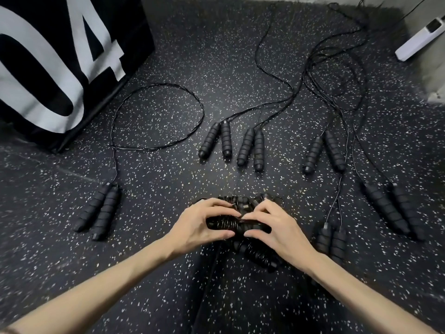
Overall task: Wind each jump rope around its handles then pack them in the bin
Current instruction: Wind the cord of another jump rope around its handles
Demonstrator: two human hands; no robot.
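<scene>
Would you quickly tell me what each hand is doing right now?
Left hand: closed on the wound jump rope bundle, fingers curled over it.
Right hand: closed on the same bundle, fingers pinching the cord.

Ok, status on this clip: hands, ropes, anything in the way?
Both hands, left and right, gripping one wound rope. Six pairs of handles unwound on the floor. Black box far left. Nothing blocking.

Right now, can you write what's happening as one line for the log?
step: winding | left hand and right hand: holding wound rope bundle | unwound rope pairs: on floor | bin: not seen
</scene>
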